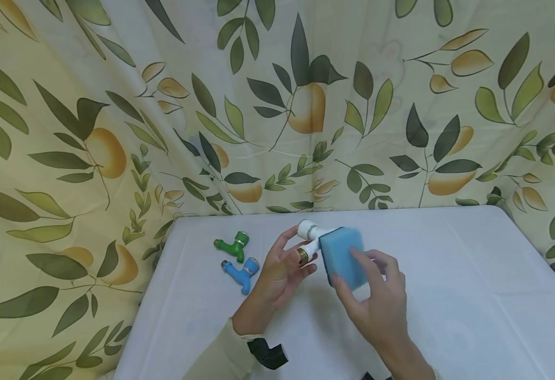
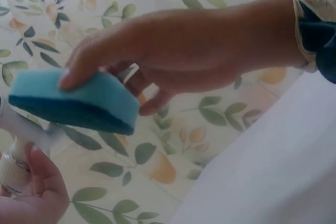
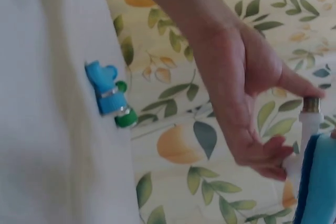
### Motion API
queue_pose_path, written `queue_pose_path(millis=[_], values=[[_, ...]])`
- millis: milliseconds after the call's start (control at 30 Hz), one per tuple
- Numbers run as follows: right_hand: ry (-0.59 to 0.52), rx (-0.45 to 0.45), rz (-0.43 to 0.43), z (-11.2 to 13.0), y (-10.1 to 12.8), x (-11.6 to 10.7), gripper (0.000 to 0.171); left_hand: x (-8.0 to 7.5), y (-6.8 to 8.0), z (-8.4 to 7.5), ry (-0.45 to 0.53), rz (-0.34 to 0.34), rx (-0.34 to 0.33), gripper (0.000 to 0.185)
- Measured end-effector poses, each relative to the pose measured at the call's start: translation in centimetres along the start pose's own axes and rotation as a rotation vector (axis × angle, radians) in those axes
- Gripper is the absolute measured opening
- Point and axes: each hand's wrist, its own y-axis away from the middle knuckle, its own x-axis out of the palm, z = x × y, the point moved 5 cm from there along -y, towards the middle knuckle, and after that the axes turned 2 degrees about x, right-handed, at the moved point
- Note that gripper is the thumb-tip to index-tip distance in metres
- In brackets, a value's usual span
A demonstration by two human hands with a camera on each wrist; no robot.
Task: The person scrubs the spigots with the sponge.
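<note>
My left hand (image 1: 277,278) holds a white tap (image 1: 313,247) with a brass threaded end, raised above the table. In the right wrist view its thumb lies at the brass end (image 3: 311,105). My right hand (image 1: 383,298) grips a light blue sponge (image 1: 344,257) with a darker scouring side. That dark side faces the tap and lies against or very near it; the sponge hides part of the tap. In the left wrist view the thumb presses on the sponge's (image 2: 84,93) pale side.
On the table's left lie a green tap (image 1: 236,250) and a blue tap (image 1: 240,274), close together. The table (image 1: 467,295) has a white cover. Behind and at the left hangs a leaf-and-fruit patterned cloth (image 1: 277,158).
</note>
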Motion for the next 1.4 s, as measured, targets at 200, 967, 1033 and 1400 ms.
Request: queue_pose_path(millis=[200, 967, 1033, 1400], values=[[-0.081, -0.097, 0.005, 1.1, 0.4, 0.3, 0.054, 0.1, -0.1, 0.1, -0.041, -0.009, 0.001, 0.105], [-0.012, -0.029, -0.087, -0.9, -0.6, -0.4, 0.058, 0.3, 0.0, -0.3, 0.036, 0.000, 0.026, 0.111], [-0.020, -0.008, -0.052, -1.0, -0.5, -0.4, 0.056, 0.3, 0.0, -0.3, 0.034, 0.004, 0.026, 0.110], [0.011, -0.101, -0.116, -0.4, -0.7, -0.5, 0.063, 0.3, 0.1, -0.3, 0.038, 0.015, 0.035, 0.110]])
